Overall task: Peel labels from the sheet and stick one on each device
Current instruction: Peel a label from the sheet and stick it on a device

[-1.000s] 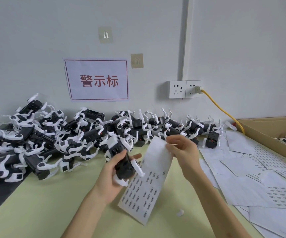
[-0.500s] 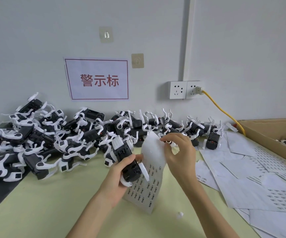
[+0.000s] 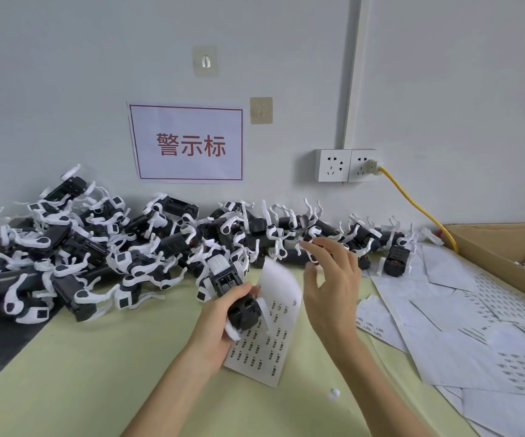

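Label sheet [image 3: 270, 323] sits pinned against a black-and-white device [image 3: 234, 298], both gripped in the curled left hand [image 3: 223, 323] above the table [image 3: 97, 373]. Right hand [image 3: 330, 288] hovers just beside the sheet's top, fingers [image 3: 313, 250] loosely spread; whether they pinch a label cannot be told.

Device [image 3: 237, 298]: black and white plastic, slight sheen. Label sheet [image 3: 273, 329]: smooth white paper. Box [image 3: 494, 247]: matt brown cardboard.

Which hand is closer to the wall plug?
Right. The right hand is raised below and left of the plug; the left hand, holding a device, is lower and further left.
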### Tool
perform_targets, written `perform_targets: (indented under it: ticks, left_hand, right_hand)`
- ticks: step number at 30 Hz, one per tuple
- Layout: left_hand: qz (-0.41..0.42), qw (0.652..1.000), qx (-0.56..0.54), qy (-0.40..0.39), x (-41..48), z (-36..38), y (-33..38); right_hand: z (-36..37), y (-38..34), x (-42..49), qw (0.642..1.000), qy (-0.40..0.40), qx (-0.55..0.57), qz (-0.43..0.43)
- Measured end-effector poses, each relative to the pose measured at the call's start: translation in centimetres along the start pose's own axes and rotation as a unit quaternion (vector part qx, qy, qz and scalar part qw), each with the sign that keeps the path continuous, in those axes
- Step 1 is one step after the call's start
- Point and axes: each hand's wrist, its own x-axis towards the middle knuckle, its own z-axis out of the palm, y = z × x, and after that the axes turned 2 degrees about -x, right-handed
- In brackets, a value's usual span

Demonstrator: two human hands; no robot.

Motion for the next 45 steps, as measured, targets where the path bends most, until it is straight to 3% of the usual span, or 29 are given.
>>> perform_targets:
  ticks: [3,5,7,12,18,33,39,45]
  left_hand:
    - [0.016,1.000,0.003,-0.003,0.0,0.0,0.0]
    - [0.025,0.999,0.006,-0.026,-0.1,0.0,0.0]
    - [0.034,0.999,0.006,-0.041,-0.2,0.0,0.0]
    - [0.088,0.996,0.017,-0.002,-0.1,0.2,-0.2]
    - [0.167,0.977,0.130,0.000,-0.5,0.2,-0.6]
    - [0.177,0.969,0.168,-0.029,-0.3,0.2,-0.8]
    - [0.143,0.977,0.155,0.033,0.0,0.3,-1.0]
    - [0.147,0.976,0.115,0.110,0.2,-0.1,-0.3]
  right_hand:
    - [0.4,0.0,-0.3,0.987,-0.127,0.083,-0.051]
    - [0.9,0.1,-0.7,0.970,-0.218,0.100,-0.046]
    - [1.6,0.3,-1.2,0.962,-0.256,0.091,-0.018]
    - [1.9,0.7,-1.2,0.961,-0.254,0.104,0.034]
    - [1.5,0.5,-1.1,0.962,-0.249,0.107,0.035]
    - [1.3,0.2,-1.1,0.965,-0.233,0.094,0.080]
    - [0.8,0.4,-0.6,0.957,-0.185,0.152,0.162]
    - [0.7,0.0,-0.4,0.941,-0.212,0.197,0.173]
